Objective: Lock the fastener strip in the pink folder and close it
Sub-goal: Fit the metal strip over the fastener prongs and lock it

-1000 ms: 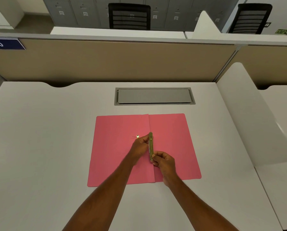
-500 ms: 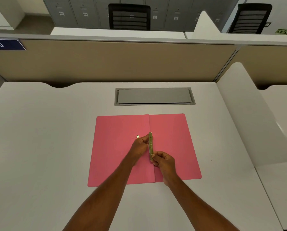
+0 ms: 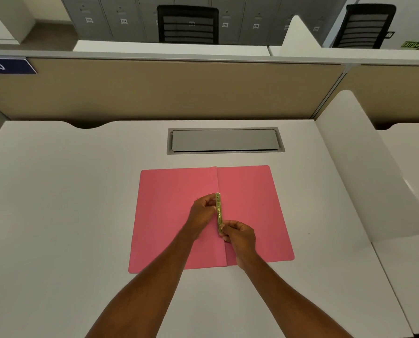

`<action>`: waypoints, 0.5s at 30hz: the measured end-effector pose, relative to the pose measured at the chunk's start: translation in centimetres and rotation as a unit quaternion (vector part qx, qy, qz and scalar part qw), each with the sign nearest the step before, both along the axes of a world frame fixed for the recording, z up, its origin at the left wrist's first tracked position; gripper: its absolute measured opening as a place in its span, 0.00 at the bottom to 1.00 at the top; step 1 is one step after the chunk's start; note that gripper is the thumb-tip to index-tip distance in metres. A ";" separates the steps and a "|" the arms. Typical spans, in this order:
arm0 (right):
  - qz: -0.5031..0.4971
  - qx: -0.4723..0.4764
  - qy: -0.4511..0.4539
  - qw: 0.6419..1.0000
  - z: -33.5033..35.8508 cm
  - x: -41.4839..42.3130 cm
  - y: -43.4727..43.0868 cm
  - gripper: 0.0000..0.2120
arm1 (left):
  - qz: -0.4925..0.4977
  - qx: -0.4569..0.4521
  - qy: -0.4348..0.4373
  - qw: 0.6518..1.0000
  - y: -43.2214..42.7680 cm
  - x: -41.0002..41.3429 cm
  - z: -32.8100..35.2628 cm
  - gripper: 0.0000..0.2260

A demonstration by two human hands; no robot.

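A pink folder lies open and flat on the white desk. Along its centre fold runs a narrow gold fastener strip, standing lengthwise away from me. My left hand pinches the strip's far end from the left side. At the near end, the fingers of my right hand are closed on the strip. The small metal prong seen earlier beside the left hand is hidden under the fingers.
A grey cable hatch is set into the desk behind the folder. A white curved divider stands on the right, and a beige partition closes off the back. Black chairs stand beyond.
My left hand has shifted slightly over the small metal prong on the left leaf, which no longer shows. The strip, folder and right hand stay where they were.
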State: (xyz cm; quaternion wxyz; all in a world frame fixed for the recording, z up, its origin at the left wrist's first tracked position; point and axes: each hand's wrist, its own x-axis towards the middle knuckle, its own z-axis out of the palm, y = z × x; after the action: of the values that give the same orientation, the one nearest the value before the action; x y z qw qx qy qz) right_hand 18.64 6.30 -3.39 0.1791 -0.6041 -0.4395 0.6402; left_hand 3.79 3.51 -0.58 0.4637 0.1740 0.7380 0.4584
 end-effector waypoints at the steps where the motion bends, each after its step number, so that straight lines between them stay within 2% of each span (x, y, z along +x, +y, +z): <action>1: -0.002 0.001 -0.003 1.000 0.1 0.0 0.0 0.06 | 0.008 0.002 0.014 1.000 0.0 -0.1 0.1 0.25; 4: -0.003 0.008 -0.016 1.000 0.1 -0.2 0.0 0.06 | 0.040 0.006 0.062 0.997 -0.1 -0.4 0.5 0.22; 8: -0.006 0.023 -0.040 0.999 0.0 -0.4 -0.2 0.06 | 0.036 -0.011 0.171 0.985 -0.8 -0.6 0.3 0.11; 10: -0.006 0.029 -0.044 0.999 0.1 -0.6 -0.2 0.07 | 0.028 -0.032 0.157 0.987 -1.2 -0.6 0.1 0.09; 15: -0.013 0.028 -0.045 0.999 0.2 -0.8 0.0 0.06 | 0.028 -0.063 0.124 0.990 -1.4 -0.5 0.0 0.17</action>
State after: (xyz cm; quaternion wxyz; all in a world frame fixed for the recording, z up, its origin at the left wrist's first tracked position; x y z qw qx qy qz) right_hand 17.86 6.30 -3.20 0.1841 -0.6325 -0.4572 0.5975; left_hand 3.26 2.12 -0.59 0.3652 0.1791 0.8220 0.3986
